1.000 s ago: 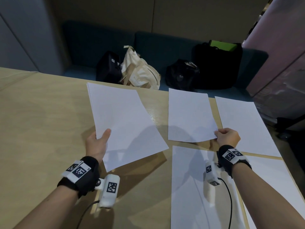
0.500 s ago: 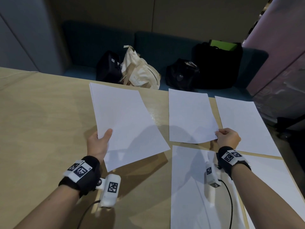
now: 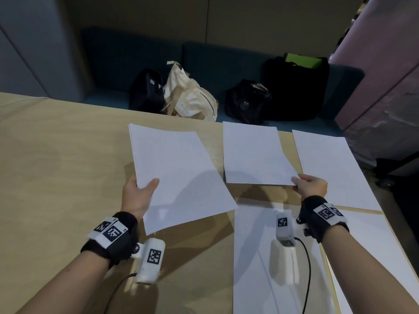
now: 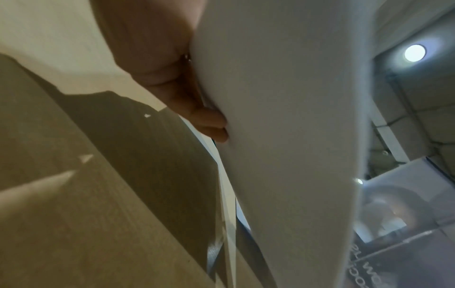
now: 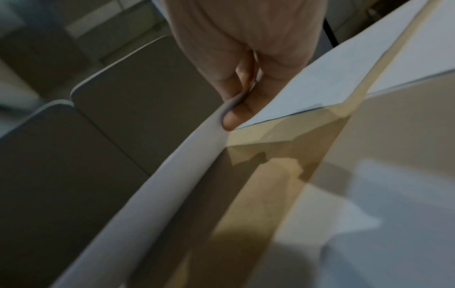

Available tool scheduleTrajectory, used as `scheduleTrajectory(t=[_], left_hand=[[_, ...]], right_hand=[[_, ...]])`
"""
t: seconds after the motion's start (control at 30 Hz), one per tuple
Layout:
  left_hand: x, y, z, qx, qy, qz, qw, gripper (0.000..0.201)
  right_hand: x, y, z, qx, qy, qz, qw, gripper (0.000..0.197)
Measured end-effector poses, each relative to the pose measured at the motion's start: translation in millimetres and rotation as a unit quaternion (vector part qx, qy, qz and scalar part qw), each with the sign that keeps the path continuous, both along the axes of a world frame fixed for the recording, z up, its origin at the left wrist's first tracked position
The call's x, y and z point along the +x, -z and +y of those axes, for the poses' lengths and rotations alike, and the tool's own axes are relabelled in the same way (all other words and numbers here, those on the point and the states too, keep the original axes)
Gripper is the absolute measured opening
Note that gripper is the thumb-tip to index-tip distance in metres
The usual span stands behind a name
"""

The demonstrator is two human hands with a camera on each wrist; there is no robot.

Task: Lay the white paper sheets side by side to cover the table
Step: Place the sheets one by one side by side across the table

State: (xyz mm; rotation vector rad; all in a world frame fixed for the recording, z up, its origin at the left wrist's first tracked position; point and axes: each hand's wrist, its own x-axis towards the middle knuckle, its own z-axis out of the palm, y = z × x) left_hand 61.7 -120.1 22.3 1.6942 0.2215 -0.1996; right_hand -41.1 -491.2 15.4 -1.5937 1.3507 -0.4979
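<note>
My left hand (image 3: 138, 192) grips a thin stack of white sheets (image 3: 179, 175) by its left edge, thumb on top, held tilted above the wooden table (image 3: 56, 166). In the left wrist view the fingers (image 4: 211, 124) curl under the stack (image 4: 283, 117). My right hand (image 3: 311, 185) pinches the near right corner of a single white sheet (image 3: 254, 152) that hovers low over the table's far side; the right wrist view shows the sheet (image 5: 172, 175) bent at the pinch. Three more sheets lie flat: far right (image 3: 328, 168), near centre (image 3: 267, 268), near right (image 3: 374, 245).
Beyond the table's far edge a dark bench holds a black case (image 3: 146, 91), a cream tote bag (image 3: 192, 98), a black pouch (image 3: 247, 100) and a big black bag (image 3: 297, 87). Bare wood spreads across the table's left half. A pink partition (image 3: 385, 64) stands at right.
The stack in my left hand has drifted slightly right. The right hand and its sheet have barely shifted.
</note>
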Motion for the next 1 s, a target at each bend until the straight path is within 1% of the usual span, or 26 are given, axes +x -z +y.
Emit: scheduleTrajectory(t=[0.1, 0.13, 0.17, 0.2, 0.23, 0.27, 0.3, 0.33, 0.37, 0.4, 0.47, 0.53, 0.57, 0.67, 0.8, 0.9, 1.0], left_hand=[[-0.3, -2.5, -1.3, 0.016, 0.033, -0.037, 0.999, 0.07], [-0.5, -3.1, -1.8, 0.026, 0.046, -0.033, 0.998, 0.071], [0.1, -1.8, -2.0, 0.035, 0.063, -0.028, 0.997, 0.064], [0.9, 0.6, -2.5, 0.046, 0.08, -0.025, 0.995, 0.052], [0.9, 1.6, -3.9, 0.053, 0.096, -0.019, 0.994, 0.04], [-0.2, 0.1, -6.2, 0.056, 0.107, -0.012, 0.993, 0.032], [-1.8, -2.7, -9.4, 0.052, 0.113, -0.007, 0.992, 0.029], [-3.3, -6.5, -13.0, 0.041, 0.116, -0.004, 0.992, 0.03], [-4.8, -11.3, -16.7, 0.026, 0.12, -0.001, 0.992, 0.033], [-6.0, -17.1, -20.5, 0.01, 0.124, 0.002, 0.992, 0.037], [-4.9, -25.4, -27.6, -0.01, 0.129, 0.006, 0.992, 0.041], [-2.2, -30.1, -31.8, -0.026, 0.127, 0.017, 0.991, 0.039], [-1.2, -31.6, -33.3, -0.036, 0.122, 0.026, 0.992, 0.039], [1.4, -32.2, -32.5, -0.058, 0.096, 0.038, 0.993, 0.037], [-0.2, -36.9, -25.7, -0.073, 0.079, 0.05, 0.993, 0.031], [-2.9, -45.8, -23.7, -0.084, 0.074, 0.047, 0.993, 0.021], [-4.0, -50.8, -25.1, -0.071, 0.079, 0.025, 0.994, 0.021]], right_hand=[[1.6, -8.9, 5.1, 0.058, 0.043, -0.114, 0.991, 0.029], [3.2, -13.4, 8.3, 0.08, 0.053, -0.153, 0.984, 0.03], [5.1, -18.6, 12.9, 0.102, 0.06, -0.186, 0.975, 0.03], [6.7, -24.9, 18.7, 0.122, 0.06, -0.212, 0.968, 0.027], [8.2, -30.2, 24.2, 0.141, 0.056, -0.231, 0.961, 0.02], [9.1, -35.5, 29.9, 0.156, 0.048, -0.249, 0.955, 0.009], [9.1, -38.7, 34.9, 0.162, 0.043, -0.262, 0.95, 0.007], [8.7, -41.4, 40.0, 0.163, 0.032, -0.266, 0.949, 0.012], [9.0, -42.3, 45.1, 0.164, 0.01, -0.265, 0.95, 0.011], [8.1, -43.2, 51.2, 0.156, -0.02, -0.252, 0.955, 0.005], [6.3, -40.8, 65.0, 0.122, -0.086, -0.211, 0.966, 0.013], [4.7, -37.6, 80.7, 0.1, -0.138, -0.188, 0.967, 0.015], [3.7, -35.6, 86.8, 0.104, -0.151, -0.188, 0.965, 0.015], [1.0, -34.1, 98.0, 0.134, -0.164, -0.193, 0.958, 0.012], [-4.5, -36.2, 95.0, 0.139, -0.184, -0.185, 0.955, 0.017], [-6.6, -37.6, 92.1, 0.17, -0.202, -0.18, 0.947, 0.019], [-6.1, -36.4, 94.8, 0.183, -0.222, -0.15, 0.946, 0.01]])
